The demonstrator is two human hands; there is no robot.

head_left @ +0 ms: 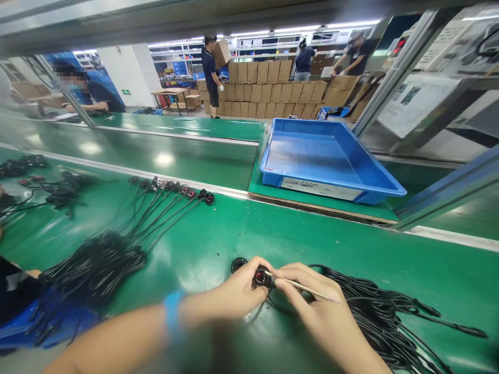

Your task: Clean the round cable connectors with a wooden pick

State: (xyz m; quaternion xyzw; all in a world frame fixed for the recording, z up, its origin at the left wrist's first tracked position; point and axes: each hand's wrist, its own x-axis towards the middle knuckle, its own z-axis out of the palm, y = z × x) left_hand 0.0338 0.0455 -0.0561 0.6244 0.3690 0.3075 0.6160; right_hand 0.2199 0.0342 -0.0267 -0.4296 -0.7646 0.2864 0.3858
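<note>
Between the thumb and fingers of my left hand (237,291) is a small round black cable end (261,276) with red wires showing inside it. My right hand (315,296) pinches a thin pale wooden stick (304,288), and the stick's tip reaches the rim of that cable end. Just behind my left fingers lies another round black part (237,264), partly covered by them. A bundle of coiled black cables (378,311) rests on the green bench beside my right hand. What the stick's tip touches inside is too small to tell.
Ahead on the right, a blue tray (312,192) sits on a raised board. To the left lie more black cables (101,259) with round ends (187,191) in a row. Metal posts (376,72) frame the bench. Several people and stacked cartons (268,93) are beyond.
</note>
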